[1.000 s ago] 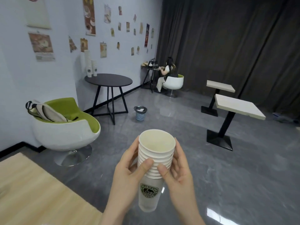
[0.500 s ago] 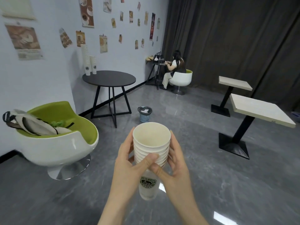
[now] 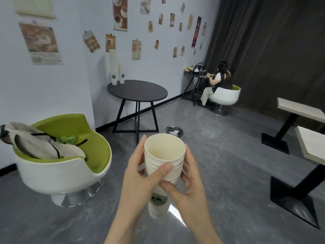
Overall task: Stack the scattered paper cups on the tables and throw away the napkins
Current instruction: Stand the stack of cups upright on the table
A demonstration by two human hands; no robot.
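I hold a stack of several white paper cups (image 3: 164, 155) upright in front of me, a green logo on the lowest cup. My left hand (image 3: 140, 175) wraps its left side with the thumb across the rims; my right hand (image 3: 189, 180) cups the right side. Two taller cup stacks (image 3: 117, 67) stand at the back left edge of the round black table (image 3: 139, 90). A small bin (image 3: 174, 131) with white paper in it sits on the floor just behind my cups.
A green and white tub chair (image 3: 59, 155) with a bag in it stands at the left. Two pale square tables on black pedestals (image 3: 304, 124) are at the right. A seated person (image 3: 217, 81) works at a far desk by the dark curtain.
I have walked forward: the wooden table at lower left left the view, and the round table, bin and green chair came closer. Both hands keep the cup stack.
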